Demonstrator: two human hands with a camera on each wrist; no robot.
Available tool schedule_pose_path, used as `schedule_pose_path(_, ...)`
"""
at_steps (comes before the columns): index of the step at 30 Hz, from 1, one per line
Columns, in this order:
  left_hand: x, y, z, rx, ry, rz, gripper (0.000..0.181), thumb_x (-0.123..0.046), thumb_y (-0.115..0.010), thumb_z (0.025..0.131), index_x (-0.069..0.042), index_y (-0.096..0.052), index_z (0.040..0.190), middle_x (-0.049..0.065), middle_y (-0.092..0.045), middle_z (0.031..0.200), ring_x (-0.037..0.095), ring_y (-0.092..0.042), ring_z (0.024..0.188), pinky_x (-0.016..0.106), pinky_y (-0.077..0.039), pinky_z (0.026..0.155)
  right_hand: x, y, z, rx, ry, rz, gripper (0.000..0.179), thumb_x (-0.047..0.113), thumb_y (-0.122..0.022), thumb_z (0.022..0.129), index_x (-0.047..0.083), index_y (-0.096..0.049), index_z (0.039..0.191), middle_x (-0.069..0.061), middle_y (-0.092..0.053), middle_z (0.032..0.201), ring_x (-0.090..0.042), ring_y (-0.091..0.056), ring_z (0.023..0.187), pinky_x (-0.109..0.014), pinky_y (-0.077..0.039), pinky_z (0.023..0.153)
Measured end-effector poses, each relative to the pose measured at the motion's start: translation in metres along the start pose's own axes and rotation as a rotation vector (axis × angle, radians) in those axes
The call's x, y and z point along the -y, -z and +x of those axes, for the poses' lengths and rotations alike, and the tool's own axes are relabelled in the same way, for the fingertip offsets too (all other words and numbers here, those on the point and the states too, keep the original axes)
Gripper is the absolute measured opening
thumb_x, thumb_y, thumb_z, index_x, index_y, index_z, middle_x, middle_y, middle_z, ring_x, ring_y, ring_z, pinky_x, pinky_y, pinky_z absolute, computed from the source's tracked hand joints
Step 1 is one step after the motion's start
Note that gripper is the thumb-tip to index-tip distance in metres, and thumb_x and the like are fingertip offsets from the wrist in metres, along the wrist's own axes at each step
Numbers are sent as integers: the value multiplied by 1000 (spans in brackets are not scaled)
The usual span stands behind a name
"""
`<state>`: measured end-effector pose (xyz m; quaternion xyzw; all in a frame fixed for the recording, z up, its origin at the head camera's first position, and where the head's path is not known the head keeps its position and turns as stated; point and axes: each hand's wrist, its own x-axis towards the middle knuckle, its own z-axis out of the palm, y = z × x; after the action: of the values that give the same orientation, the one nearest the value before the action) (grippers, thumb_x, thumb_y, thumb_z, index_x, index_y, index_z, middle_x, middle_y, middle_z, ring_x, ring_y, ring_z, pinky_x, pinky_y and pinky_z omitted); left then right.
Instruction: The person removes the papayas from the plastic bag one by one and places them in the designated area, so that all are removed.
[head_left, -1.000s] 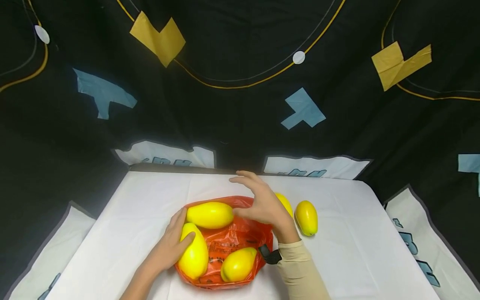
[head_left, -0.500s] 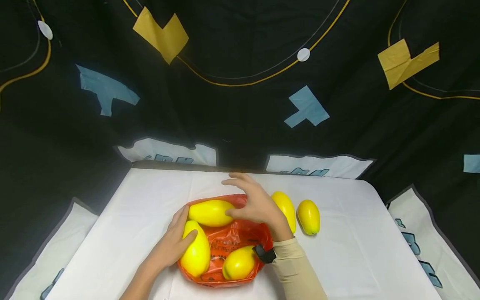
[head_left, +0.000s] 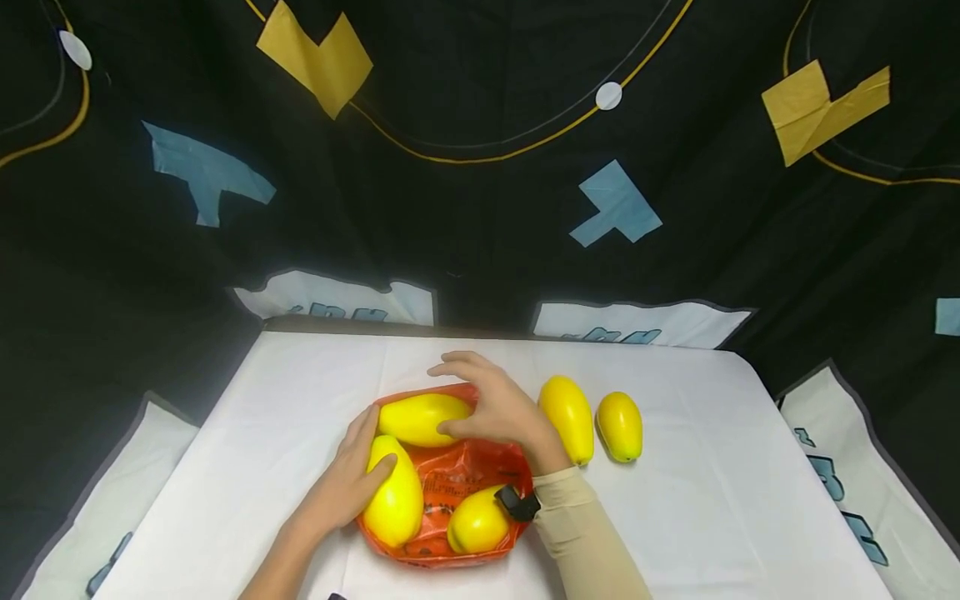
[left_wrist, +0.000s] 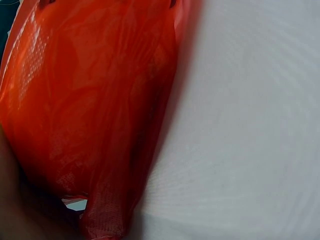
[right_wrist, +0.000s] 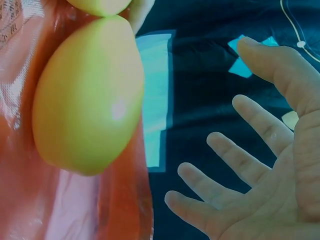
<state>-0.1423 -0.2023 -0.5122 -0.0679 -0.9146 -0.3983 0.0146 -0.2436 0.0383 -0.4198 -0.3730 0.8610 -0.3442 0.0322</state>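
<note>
In the head view, a red plastic bag (head_left: 450, 479) lies open with three smooth yellow oblong fruits in it: one at the back (head_left: 422, 418), one at left (head_left: 394, 498), one at front right (head_left: 477, 523). My left hand (head_left: 347, 477) grips the bag's left side, thumb over the left fruit. Above the bag's back right part is my right hand (head_left: 497, 407), its thumb overlapping the back fruit. The right wrist view shows this right hand (right_wrist: 260, 185) with fingers spread, apart from a large yellow fruit (right_wrist: 90, 100). Red plastic (left_wrist: 90, 100) fills the left wrist view's left half.
Outside the bag, to its right, lie a larger yellow fruit (head_left: 566, 417) and a smaller one (head_left: 620, 427) on the white table (head_left: 697, 500). A black band (head_left: 517, 503) sits at the right wrist. Behind the table hangs a dark curtain (head_left: 480, 225) with taped shapes.
My right hand has shifted left over the bag, uncovering more of the larger fruit outside. The bag's right side has drawn in leftward. My left hand keeps its hold.
</note>
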Motion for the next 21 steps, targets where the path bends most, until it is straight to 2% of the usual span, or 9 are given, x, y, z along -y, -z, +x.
schedule_pose_path(11,-2,-1,1,5,-1,-9,77,-34,-50,101,-10,-5,158,14,-6,162,37,-16,145,61,-22,110,-3,-11,6,54,-68,27,66,32,-85,71,42,-56,130,14,-41,146,-12,-43,127,-42,-48,96)
schedule_pose_path(21,-1,0,1,5,-9,-9,77,-35,-50,101,-10,-4,158,14,-6,162,36,-16,145,61,-22,110,-4,-17,10,77,14,62,63,29,-85,73,35,-59,130,15,-50,138,-15,-48,123,-39,-48,98)
